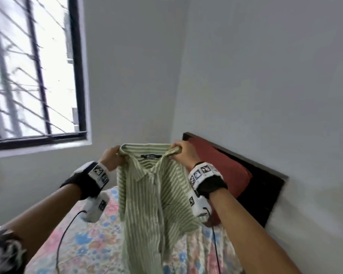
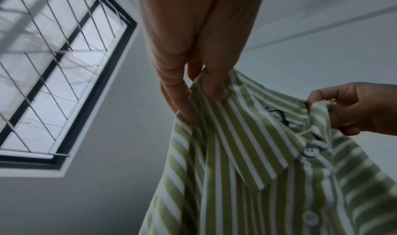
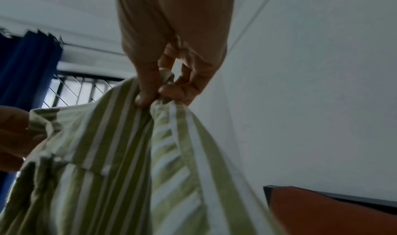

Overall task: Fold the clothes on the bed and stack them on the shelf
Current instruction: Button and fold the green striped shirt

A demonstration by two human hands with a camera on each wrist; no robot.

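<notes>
Pale walls and a barred window back the striped shirt, hanging over the bed between left hand and right hand, each pinching a shoulder; keep both level and taut so it lays flat for folding.

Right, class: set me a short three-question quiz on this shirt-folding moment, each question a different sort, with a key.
1. True or false: the striped shirt lies flat on the bed.
2. Which hands hold the shirt? A) left hand only B) right hand only C) both
3. Fill in: the pillow against the headboard is ____ in colour.

Key: 1 false, it hangs in the air, gripped by its shoulders. 2 C. 3 red.
</notes>
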